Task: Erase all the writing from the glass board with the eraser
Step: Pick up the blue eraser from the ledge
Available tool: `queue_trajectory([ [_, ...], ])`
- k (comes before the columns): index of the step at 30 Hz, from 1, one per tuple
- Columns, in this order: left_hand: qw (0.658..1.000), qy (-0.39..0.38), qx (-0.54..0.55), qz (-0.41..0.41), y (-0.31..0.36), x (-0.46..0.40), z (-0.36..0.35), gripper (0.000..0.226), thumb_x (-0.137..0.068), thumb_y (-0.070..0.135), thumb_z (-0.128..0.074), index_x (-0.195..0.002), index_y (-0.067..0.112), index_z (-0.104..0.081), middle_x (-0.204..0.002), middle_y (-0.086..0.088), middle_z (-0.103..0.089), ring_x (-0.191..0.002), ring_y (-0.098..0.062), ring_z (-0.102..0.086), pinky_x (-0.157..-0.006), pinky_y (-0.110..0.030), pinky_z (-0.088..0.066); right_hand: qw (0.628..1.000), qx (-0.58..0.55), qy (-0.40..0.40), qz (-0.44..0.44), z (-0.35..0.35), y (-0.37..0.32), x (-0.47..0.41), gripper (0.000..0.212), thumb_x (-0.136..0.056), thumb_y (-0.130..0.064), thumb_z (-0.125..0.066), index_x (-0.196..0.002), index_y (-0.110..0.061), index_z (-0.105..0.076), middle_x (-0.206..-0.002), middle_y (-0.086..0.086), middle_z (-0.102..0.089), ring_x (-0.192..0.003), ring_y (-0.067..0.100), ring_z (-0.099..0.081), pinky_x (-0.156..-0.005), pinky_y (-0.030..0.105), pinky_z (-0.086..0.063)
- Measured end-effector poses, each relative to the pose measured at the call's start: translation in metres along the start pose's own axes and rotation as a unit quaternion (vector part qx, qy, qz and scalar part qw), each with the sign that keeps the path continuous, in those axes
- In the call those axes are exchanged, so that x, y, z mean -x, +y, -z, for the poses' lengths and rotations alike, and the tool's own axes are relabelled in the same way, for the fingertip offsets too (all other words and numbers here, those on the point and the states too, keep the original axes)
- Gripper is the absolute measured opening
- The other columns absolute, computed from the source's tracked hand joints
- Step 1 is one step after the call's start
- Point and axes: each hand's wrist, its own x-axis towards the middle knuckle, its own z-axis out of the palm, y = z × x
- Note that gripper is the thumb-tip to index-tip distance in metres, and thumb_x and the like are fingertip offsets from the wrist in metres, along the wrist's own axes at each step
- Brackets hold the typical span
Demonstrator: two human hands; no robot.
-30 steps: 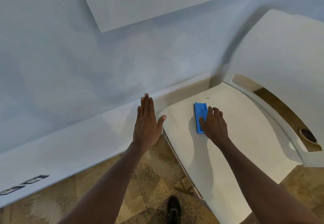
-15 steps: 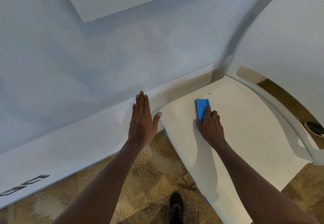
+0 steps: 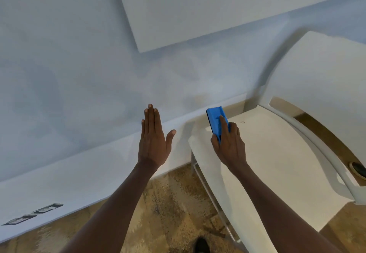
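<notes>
My right hand (image 3: 228, 145) grips a blue eraser (image 3: 215, 120) and holds it lifted over the far left corner of a white table (image 3: 277, 163), dark felt side facing left. My left hand (image 3: 153, 141) is flat and open, fingers together and pointing up, in front of the lower wall. The glass board (image 3: 208, 5) is a pale panel high on the wall; its lower left corner shows and no writing is visible on the part in view.
A curved white chair back (image 3: 320, 70) stands at the right behind the table. Patterned brown carpet (image 3: 168, 203) covers the floor, and my dark shoe (image 3: 201, 244) shows at the bottom. Wall sockets (image 3: 33, 214) sit low on the left.
My right hand closed on the eraser lying on the table and lifted it up and toward the wall. The view tilted upward, showing more of the board.
</notes>
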Motion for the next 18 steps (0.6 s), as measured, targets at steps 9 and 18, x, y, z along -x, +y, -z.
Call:
queue_trajectory([
  [9,0.994,0.106,0.010,0.008,-0.055,0.020,0.126,0.085,-0.105,0.055,-0.030,-0.162,-0.004,-0.007,-0.173,-0.017,0.004,-0.161,-0.032,0.004,-0.130,-0.045,-0.010,0.986,-0.056,0.073,0.137,0.059,-0.147,0.013,0.065,-0.089,-0.029,-0.061,-0.146,-0.019,-0.030,-0.116,0.009,-0.046,-0.089,0.021,-0.053,-0.052,0.024,-0.044],
  [18,0.978,0.206,-0.021,0.030,-0.143,0.049,0.227,0.084,-0.106,0.052,-0.035,-0.163,-0.003,-0.008,-0.174,-0.014,0.004,-0.162,-0.029,0.003,-0.129,-0.045,-0.011,0.962,-0.083,0.131,0.223,0.091,-0.288,0.025,0.067,-0.090,-0.032,-0.059,-0.148,-0.022,-0.027,-0.121,0.005,-0.046,-0.096,0.021,-0.052,-0.052,0.027,-0.044],
])
